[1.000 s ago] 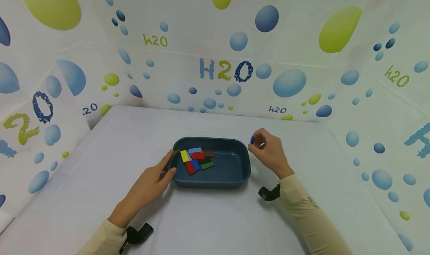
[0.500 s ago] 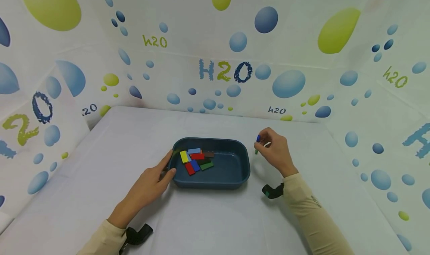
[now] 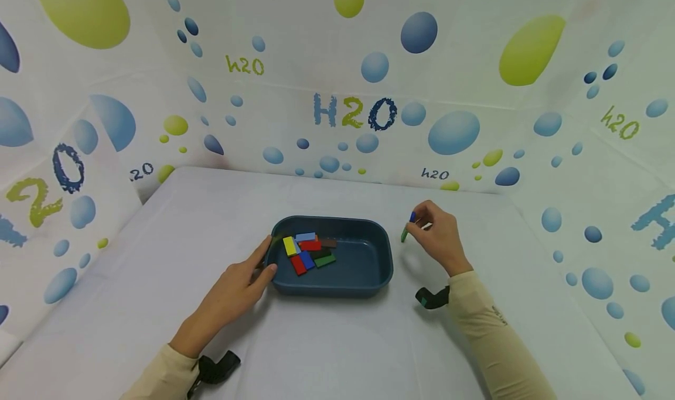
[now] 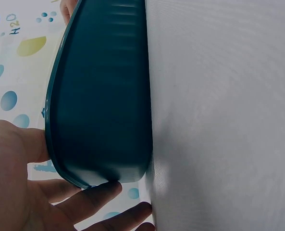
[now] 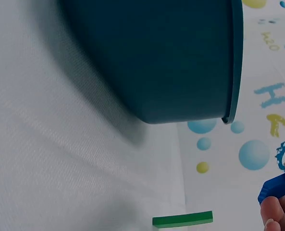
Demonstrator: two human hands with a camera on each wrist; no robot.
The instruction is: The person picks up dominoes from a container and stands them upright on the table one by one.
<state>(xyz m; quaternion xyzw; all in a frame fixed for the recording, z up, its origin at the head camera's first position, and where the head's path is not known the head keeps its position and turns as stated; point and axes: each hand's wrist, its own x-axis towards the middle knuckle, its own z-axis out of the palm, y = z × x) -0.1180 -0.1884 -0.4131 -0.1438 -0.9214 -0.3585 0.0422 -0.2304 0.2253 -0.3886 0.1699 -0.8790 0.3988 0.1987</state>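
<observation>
Thumb and fingers of my left hand (image 3: 232,283) touch the left end of a dark blue plastic tray (image 3: 364,289); in the left wrist view the fingers lie fairly straight against its rim and outer wall. To the right of the tray, my right hand (image 3: 439,236) pinches a small blue block (image 5: 278,186) between thumb and fingers. A narrow green block (image 5: 182,219) stands upright on the table just below and left of those fingers, with a gap to the blue block in the right wrist view. The thumb is only partly visible there.
Several flat domino-like blocks lie heaped in the tray's left half, among them a yellow block (image 3: 289,246), a red block (image 3: 298,264) and a brown block (image 3: 329,243). A white cloth (image 3: 337,353) covers the table, and a printed curtain (image 3: 295,48) hangs behind.
My right hand has moved right, away from the tray's right rim, with the blue block still pinched. The green block has come into view below its fingers. The left hand and tray look unmoved.
</observation>
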